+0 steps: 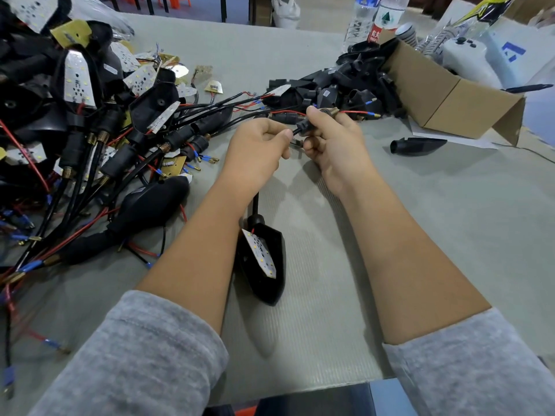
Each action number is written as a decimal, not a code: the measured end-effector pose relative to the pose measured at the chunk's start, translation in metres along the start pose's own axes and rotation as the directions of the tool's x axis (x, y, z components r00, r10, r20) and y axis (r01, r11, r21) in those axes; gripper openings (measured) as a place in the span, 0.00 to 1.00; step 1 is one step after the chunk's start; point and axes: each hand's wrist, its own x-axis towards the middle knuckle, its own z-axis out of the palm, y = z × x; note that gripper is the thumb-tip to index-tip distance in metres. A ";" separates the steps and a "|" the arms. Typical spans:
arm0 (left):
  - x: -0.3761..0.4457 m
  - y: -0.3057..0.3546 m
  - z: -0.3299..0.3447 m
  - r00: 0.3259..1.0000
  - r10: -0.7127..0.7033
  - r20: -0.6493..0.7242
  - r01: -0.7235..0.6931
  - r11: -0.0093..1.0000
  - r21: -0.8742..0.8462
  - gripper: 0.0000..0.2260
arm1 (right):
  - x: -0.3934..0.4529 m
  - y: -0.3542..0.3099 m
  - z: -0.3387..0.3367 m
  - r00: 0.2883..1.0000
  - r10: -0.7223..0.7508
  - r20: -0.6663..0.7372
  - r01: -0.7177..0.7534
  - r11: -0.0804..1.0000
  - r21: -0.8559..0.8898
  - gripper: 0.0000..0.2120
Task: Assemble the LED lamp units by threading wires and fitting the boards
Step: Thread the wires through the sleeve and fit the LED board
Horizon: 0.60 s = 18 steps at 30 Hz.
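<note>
My left hand and my right hand meet above the middle of the table. The right hand grips a black rubber stem with a brass threaded end; a red wire with a blue-sleeved terminal sticks out of it to the right. The left hand pinches the black cable entering that stem. Below my forearms lies a black lamp housing with a white LED board resting in it, its stalk running up under my left wrist.
A big heap of wired lamp units and LED boards fills the left. Empty black housings spill from a cardboard box at the right; one loose housing lies in front of it. Water bottles stand behind.
</note>
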 end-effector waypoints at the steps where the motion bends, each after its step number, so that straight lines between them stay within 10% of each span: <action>1: 0.000 0.000 0.000 1.000 -0.002 -0.001 0.002 1.000 -0.005 0.06 | 0.001 0.000 0.000 1.000 0.003 0.001 -0.003 1.000 -0.006 0.07; 18: -0.002 0.003 -0.001 1.000 0.018 -0.010 -0.018 1.000 0.021 0.06 | 0.003 0.004 0.000 0.998 -0.064 0.000 0.064 0.997 -0.052 0.10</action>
